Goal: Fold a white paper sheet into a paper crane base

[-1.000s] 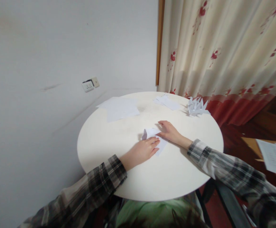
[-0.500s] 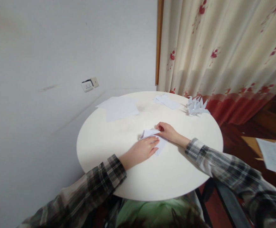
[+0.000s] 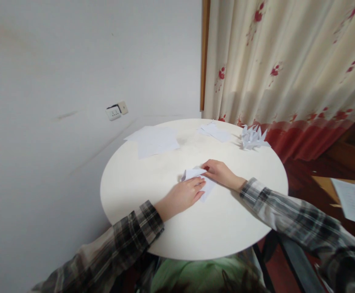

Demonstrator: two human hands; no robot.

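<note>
A partly folded sheet of white paper (image 3: 207, 190) lies on the round white table (image 3: 177, 228), with one flap lifted toward the far side. My left hand (image 3: 185, 195) rests on the paper with its fingers stretched out flat across it. At the paper's far right corner, my right hand (image 3: 218, 172) pinches the edge of the flap between thumb and fingers. Part of the folded sheet is hidden under my left fingers.
Large white sheets (image 3: 157, 142) lie at the table's back left, smaller paper pieces (image 3: 215, 132) at the back. A cluster of folded paper figures (image 3: 253, 137) stands at the back right. A wall (image 3: 58, 162) borders the left, a curtain (image 3: 275, 89) the far right.
The view has shifted very slightly. My hands stay in nearly the same place on the paper, and the lifted flap looks almost unchanged.
</note>
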